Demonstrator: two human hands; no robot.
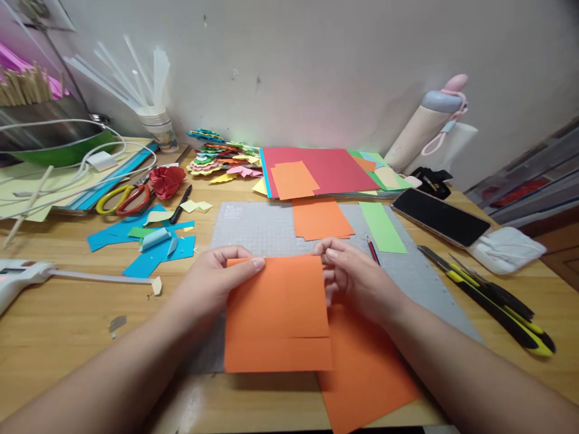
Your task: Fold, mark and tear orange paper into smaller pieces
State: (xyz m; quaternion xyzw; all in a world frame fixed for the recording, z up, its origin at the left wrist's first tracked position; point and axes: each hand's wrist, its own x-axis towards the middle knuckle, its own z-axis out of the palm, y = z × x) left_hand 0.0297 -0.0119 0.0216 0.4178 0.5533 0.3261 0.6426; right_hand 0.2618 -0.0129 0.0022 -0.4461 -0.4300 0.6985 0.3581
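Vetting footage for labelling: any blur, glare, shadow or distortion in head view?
Head view: shadow on the desk beneath the held orange sheet; pale glare near the bottom edge, left of centre; bottle slants outward, probably lens distortion; background at far right looks soft.

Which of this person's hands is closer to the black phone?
Right. The right hand is at the upper right corner of the orange sheet, left of the phone; the left hand grips the sheet's upper left corner, farther away.
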